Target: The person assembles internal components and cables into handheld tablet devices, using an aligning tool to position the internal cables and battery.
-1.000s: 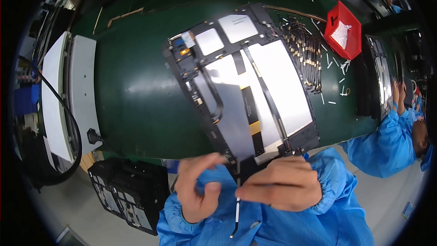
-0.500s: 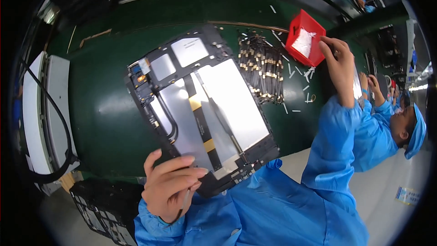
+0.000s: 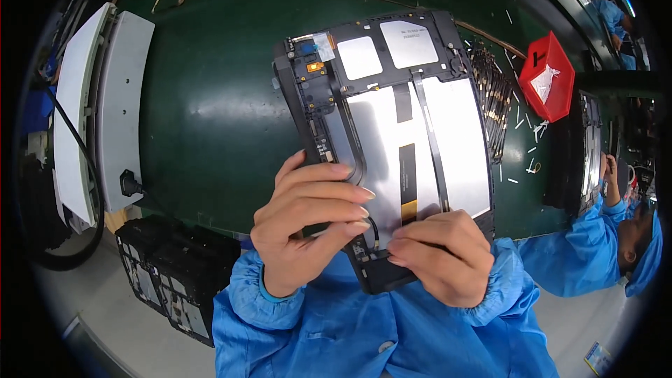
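An opened tablet (image 3: 385,126), with silver battery panels and black ribbon cables, is tilted in front of me above the bench edge. My left hand (image 3: 308,220) is closed over its lower left edge, fingers lying across the inside next to a thin black curved cable (image 3: 357,147). At the tablet's lower end, my right hand (image 3: 444,255) is closed in a pinch, its fingertips beside the cable's lower end. What sits between those fingertips is hidden.
On the green bench (image 3: 203,119), a bundle of black cables with gold ends (image 3: 493,98) lies behind the tablet's right side. A red bin (image 3: 553,101) holds white strips; more are scattered nearby. White panels (image 3: 122,105) stand left, stacked black tablet housings (image 3: 175,273) lower left. A co-worker (image 3: 581,238) sits right.
My right hand has come from beside the red bin to the tablet's lower end and is pinched there. The tablet and my left hand appear farther right, and the view has shifted.
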`<state>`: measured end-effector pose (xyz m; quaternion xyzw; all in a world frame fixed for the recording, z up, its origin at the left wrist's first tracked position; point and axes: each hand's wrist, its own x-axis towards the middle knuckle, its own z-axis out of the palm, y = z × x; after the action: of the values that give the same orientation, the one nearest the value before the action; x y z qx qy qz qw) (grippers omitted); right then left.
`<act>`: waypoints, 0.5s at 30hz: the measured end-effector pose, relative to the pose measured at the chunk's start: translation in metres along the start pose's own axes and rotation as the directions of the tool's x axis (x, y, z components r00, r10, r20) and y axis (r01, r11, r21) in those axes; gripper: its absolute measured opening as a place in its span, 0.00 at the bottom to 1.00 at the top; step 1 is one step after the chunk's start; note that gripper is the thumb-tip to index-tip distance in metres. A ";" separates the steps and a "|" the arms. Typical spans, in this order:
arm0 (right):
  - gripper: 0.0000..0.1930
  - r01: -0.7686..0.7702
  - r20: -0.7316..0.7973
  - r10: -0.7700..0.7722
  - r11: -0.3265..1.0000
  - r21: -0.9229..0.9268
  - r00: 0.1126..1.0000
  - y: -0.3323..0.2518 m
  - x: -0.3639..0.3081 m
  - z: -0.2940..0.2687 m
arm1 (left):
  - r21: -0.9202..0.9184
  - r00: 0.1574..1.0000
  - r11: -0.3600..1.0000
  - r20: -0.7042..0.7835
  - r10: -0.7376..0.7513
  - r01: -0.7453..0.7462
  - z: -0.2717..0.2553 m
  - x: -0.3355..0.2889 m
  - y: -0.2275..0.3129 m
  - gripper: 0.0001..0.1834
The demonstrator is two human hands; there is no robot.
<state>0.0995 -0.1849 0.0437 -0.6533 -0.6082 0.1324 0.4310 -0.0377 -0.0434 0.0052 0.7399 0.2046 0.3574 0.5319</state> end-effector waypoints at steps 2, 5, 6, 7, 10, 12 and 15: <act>0.13 0.035 0.039 -0.031 0.993 -0.113 0.999 -0.002 0.002 0.001 | -0.005 1.000 1.000 -0.009 -0.006 0.006 -0.001 0.001 -0.002 0.08; 0.13 0.001 0.085 0.011 0.990 -0.138 0.996 -0.006 0.004 0.000 | -0.017 1.000 1.000 -0.029 -0.005 0.004 0.000 -0.001 -0.001 0.08; 0.13 -0.001 0.084 0.013 0.990 -0.141 0.996 -0.006 0.004 0.000 | -0.024 0.999 1.000 -0.036 -0.005 0.004 0.000 0.001 -0.002 0.08; 0.13 0.010 0.088 0.004 0.987 -0.163 0.996 -0.005 0.003 0.000 | -0.026 0.999 1.000 -0.034 -0.004 0.004 0.001 0.001 -0.002 0.08; 0.14 0.049 0.085 -0.032 0.978 -0.203 0.996 -0.002 0.000 0.003 | -0.034 0.999 0.999 -0.038 -0.006 0.004 0.002 0.002 -0.003 0.08; 0.14 0.077 0.080 -0.061 0.973 -0.219 0.995 0.000 0.000 0.004 | -0.025 0.999 1.000 -0.038 -0.009 0.008 0.002 0.002 -0.003 0.08; 0.14 0.110 0.111 -0.089 0.975 -0.192 0.990 0.002 0.001 0.002 | -0.020 0.999 0.999 -0.043 -0.028 0.027 0.000 0.004 0.000 0.06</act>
<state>0.0995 -0.1826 0.0417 -0.6541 -0.6714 0.0824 0.3386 -0.0351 -0.0411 0.0061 0.7238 0.2228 0.3679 0.5396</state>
